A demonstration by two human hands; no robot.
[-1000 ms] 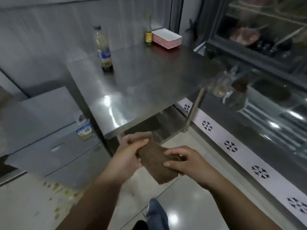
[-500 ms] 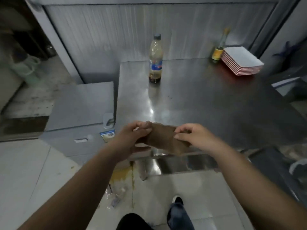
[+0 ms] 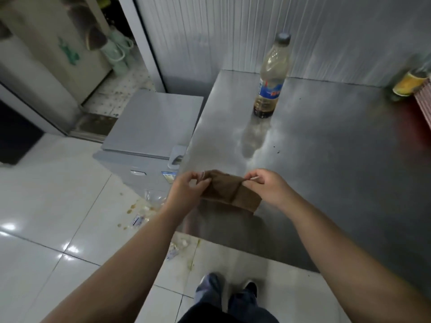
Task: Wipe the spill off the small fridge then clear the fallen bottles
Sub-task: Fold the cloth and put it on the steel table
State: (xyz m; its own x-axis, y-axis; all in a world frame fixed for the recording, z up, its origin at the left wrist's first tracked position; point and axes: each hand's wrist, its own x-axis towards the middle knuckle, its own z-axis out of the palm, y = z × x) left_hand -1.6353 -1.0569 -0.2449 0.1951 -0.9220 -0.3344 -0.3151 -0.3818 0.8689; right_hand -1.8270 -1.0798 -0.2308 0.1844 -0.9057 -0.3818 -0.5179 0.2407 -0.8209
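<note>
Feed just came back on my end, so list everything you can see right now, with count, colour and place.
small fridge: one, grey, lid shut, left of the table
steel table: one, silver, against the ribbed wall
upright bottle: one, clear plastic with blue label and dark liquid at the bottom, standing on the table
yellow-labelled bottle: one, blurred, right rear of the table
red-edged stack: one, cut off at the right edge
fallen bottles: clear plastic, count unclear, on the floor in front of the fridge
spill: yellowish spots on the white floor tiles
cloth: one, brown, stretched between both hands
left hand: pinching the cloth's left end
right hand: pinching its right end
</note>
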